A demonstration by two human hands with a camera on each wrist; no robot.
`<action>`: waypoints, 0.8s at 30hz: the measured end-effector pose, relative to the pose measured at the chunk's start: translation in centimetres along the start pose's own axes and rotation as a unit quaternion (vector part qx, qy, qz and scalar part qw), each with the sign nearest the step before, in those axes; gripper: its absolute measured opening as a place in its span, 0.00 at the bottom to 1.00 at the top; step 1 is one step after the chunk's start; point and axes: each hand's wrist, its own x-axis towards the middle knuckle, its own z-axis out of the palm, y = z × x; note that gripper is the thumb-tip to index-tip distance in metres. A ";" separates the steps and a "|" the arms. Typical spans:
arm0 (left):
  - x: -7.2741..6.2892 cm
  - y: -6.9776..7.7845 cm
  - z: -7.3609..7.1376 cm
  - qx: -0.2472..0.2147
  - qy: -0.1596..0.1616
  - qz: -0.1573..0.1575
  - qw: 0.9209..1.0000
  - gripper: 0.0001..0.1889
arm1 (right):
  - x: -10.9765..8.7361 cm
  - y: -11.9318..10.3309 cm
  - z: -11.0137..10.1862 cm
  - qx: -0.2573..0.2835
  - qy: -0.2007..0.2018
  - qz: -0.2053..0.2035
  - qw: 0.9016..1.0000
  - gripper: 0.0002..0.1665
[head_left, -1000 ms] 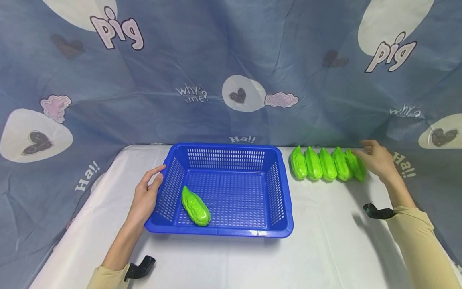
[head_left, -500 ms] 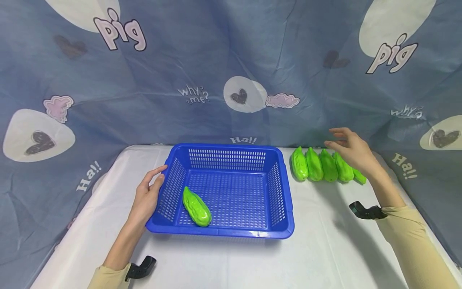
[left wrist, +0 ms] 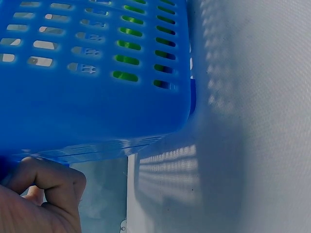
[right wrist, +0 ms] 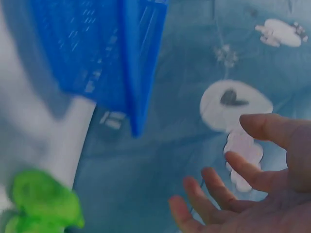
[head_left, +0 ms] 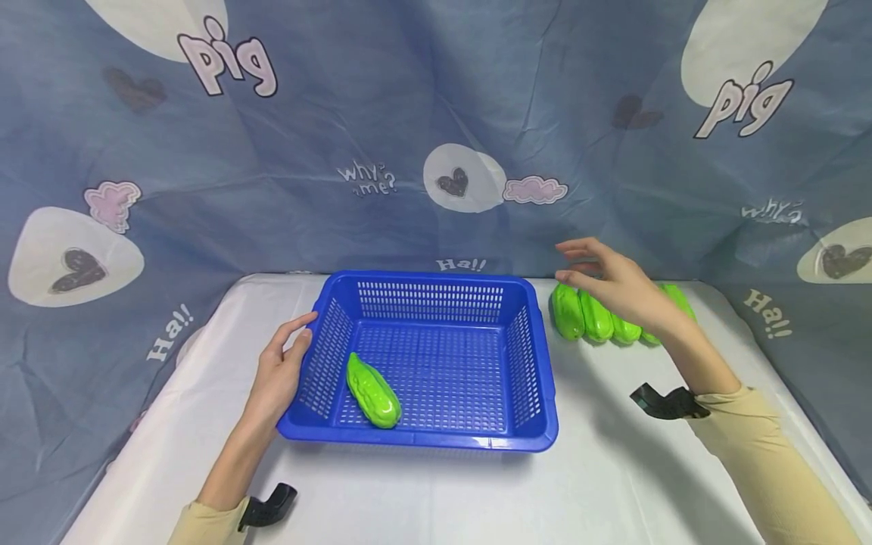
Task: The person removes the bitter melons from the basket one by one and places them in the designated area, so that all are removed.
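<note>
A blue plastic basket (head_left: pixel 436 437) with slotted walls stands on the table. My left hand (head_left: pixel 275 378) grips its left rim; in the left wrist view the fingers (left wrist: pixel 53 184) curl at the rim. Inside the basket, toward the left, lies one bright green bitter melon (head_left: pixel 373 392). Right of the basket, several like bitter melons (head_left: pixel 567 314) lie side by side in a row. Above that row hovers my right hand (head_left: pixel 616 280), empty, its fingers spread in the right wrist view. It partly hides the middle of the row from the head view.
A white cloth covers the table (head_left: pixel 599 454). Behind it hangs a blue-grey printed curtain (head_left: pixel 381 235), close to the back of the basket and the row. Black wrist cameras (head_left: pixel 671 401) are strapped on both forearms.
My right hand has swept left, from the right end of the row to above its left end near the basket. The left hand has kept its hold on the rim.
</note>
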 end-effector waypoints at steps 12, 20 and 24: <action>-0.2 0.2 0.0 -0.004 -0.002 0.005 1.000 0.28 | 1.5 -3.4 3.1 0.093 -0.104 -0.050 0.989 0.29; -0.2 0.1 0.0 -0.017 -0.004 0.006 1.000 0.27 | 2.7 -5.2 5.6 0.131 -0.151 -0.055 0.978 0.30; -0.1 0.2 0.0 -0.012 -0.004 0.007 1.000 0.27 | 3.3 -6.2 6.8 0.159 -0.177 -0.050 0.970 0.30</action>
